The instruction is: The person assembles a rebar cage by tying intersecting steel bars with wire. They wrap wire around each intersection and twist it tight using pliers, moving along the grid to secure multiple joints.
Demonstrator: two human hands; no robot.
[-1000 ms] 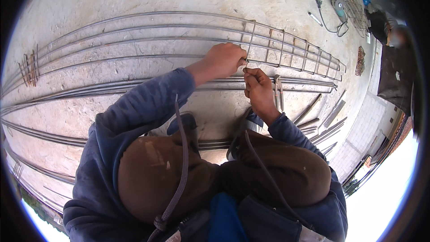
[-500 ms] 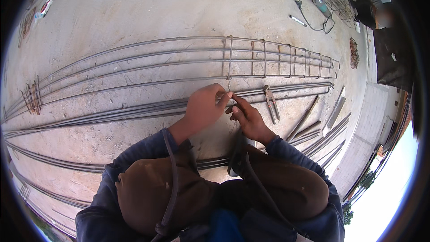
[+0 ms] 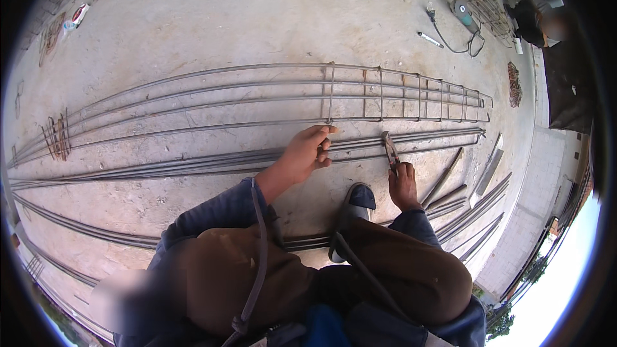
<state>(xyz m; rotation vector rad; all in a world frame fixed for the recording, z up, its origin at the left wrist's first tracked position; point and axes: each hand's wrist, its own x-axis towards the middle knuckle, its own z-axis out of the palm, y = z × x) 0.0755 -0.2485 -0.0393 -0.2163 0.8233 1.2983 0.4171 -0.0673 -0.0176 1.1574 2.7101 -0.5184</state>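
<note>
My left hand (image 3: 307, 154) is closed in a pinch just below the lower corner of a square stirrup (image 3: 332, 93), where it meets the nearest long bar of the rebar cage (image 3: 257, 99). The thin tie wire at that corner is mostly hidden by my fingers. To its right, my right hand (image 3: 403, 185) is wrapped around the handles of a pair of end-cutting pincers (image 3: 389, 148). The pincers' head points away from me and lies over a bundle of loose steel bars (image 3: 238, 159). Several more stirrups stand along the cage's right part.
An angle grinder (image 3: 468, 20) with its cord and a marker pen (image 3: 430, 40) lie on the concrete floor at the far right. Short steel pieces (image 3: 443, 177) lie right of my hand. Loose stirrups (image 3: 58, 138) sit at the cage's left end. Another person (image 3: 536, 22) is at the upper right.
My right hand has left the spot beside my left hand, moved right and taken hold of the pincers. My left hand stays by the stirrup corner, its fingers more curled.
</note>
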